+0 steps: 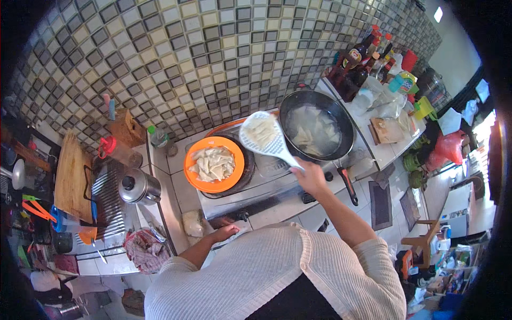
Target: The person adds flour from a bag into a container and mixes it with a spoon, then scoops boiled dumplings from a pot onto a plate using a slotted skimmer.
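My right hand (pixel 311 177) grips the handle of a white perforated skimmer (pixel 276 146). Pale, folded pieces of dough (pixel 261 131) that look like dumplings rest in its bowl. The skimmer is held over the stove between a plate and a pan. On the left burner, the orange plate (pixel 239 171) bears a heap of similar pieces (pixel 214 163). The dark frying pan (pixel 349 134) on the right holds cloudy liquid with more pieces (pixel 314 130) in it. My left hand (pixel 226 233) is low by the stove's front edge, fingers curled; whether it holds anything is unclear.
The pan's black-and-red handle (pixel 347 186) sticks out past the stove front (pixel 256 210). Bottles (pixel 360 60) and bags crowd the right counter. To the left stand a lidded metal pot (pixel 140 187), a red-capped squeeze bottle (pixel 120 152), a knife block (pixel 127 127) and a wooden board (pixel 74 180).
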Motion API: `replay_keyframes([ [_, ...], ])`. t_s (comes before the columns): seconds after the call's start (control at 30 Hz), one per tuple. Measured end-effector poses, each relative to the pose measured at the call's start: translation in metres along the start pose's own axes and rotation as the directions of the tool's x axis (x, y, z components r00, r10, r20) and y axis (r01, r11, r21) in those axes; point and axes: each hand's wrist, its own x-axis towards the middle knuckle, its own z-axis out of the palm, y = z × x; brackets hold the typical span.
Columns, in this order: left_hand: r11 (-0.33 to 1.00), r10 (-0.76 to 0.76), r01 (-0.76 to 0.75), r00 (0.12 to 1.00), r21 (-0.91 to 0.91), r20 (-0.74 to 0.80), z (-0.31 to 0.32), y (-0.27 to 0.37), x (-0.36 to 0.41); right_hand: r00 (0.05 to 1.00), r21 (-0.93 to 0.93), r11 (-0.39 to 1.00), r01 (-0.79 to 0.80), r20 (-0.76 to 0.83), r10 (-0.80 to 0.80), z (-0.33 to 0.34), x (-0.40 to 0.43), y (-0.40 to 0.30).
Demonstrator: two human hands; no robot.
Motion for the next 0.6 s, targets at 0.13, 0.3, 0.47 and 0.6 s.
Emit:
replay_keyframes([
  [0.13, 1.0, 0.01, -0.01, 1.0, -0.015, 0.012, 0.0, 0.006, -0.002, 0.983, 0.039, 0.992, 0.121, 0.136, -0.126, 0.026, 0.009, -0.03],
  [0.3, 0.999, -0.05, 0.05, 0.998, 0.005, -0.036, 0.002, 0.017, -0.006, 0.955, -0.04, 0.976, 0.212, 0.22, -0.199, 0.041, 0.018, -0.047],
  [0.47, 0.998, -0.05, 0.05, 0.998, -0.026, -0.025, 0.001, 0.02, -0.007, 0.956, -0.14, 0.964, 0.228, 0.221, -0.194, 0.03, 0.027, -0.043],
  [0.6, 0.997, -0.049, 0.049, 0.999, -0.052, -0.002, 0.0, 0.01, -0.006, 0.957, -0.245, 0.945, 0.217, 0.243, -0.157, 0.017, 0.03, -0.053],
])
